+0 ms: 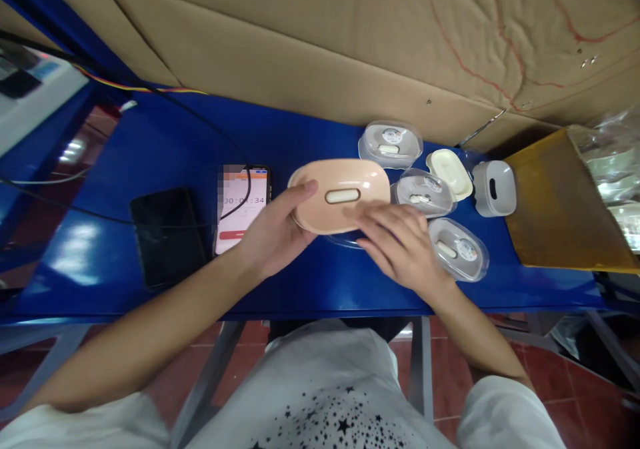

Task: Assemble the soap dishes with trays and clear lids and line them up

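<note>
I hold a peach box [345, 192] over the middle of the blue tabletop [150, 149], both hands clamped on it: my left hand [273, 232] grips its left end with the thumb on top, my right hand [400, 242] lies along its near right edge. Just right of it sit three clear lidded cases [391, 143], a cream lid [450, 172] and a grey box [494, 187]. Left of my left hand lie a lit phone [243, 205] showing a timer and a dark phone [167, 235]. Cardboard [300, 49] lines the back.
</note>
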A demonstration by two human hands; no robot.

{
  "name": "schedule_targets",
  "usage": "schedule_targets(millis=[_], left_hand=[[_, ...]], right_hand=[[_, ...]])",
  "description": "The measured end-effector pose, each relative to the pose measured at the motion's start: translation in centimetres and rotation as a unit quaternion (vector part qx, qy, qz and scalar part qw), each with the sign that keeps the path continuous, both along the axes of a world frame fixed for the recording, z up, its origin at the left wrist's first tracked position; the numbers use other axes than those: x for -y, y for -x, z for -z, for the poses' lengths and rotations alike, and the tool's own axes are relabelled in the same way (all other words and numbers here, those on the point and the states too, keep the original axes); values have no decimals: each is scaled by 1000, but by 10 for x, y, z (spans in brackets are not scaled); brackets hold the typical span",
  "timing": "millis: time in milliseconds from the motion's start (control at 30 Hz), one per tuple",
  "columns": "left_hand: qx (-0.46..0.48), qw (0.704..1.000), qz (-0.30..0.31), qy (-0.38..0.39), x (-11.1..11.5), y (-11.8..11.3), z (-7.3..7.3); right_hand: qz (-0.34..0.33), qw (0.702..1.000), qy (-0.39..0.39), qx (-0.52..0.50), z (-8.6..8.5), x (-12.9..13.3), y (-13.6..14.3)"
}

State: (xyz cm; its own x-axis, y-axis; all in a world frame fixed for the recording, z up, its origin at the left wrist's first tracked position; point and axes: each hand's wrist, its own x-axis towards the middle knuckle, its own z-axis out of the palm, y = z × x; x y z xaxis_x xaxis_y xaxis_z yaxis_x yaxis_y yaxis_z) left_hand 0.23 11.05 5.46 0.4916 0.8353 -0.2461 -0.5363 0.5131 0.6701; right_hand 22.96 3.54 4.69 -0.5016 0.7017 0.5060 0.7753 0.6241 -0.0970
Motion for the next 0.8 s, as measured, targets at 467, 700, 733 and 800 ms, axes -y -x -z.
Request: schedule_targets(millis=[467,700,733,800], left_hand=[[-60,985,-162,-11,-31,6,7],[-80,995,54,16,-12,-4,24],[-85,993,82,30,-10,-4,28],[-97,988,111,47,-7,-5,32]], right_hand=[[86,976,176,-97,24,-6,-10],[39,987,134,-80,24,-9,-8],[30,987,140,-70,24,-8,-8],[16,987,147,-62,24,-7,-7]])
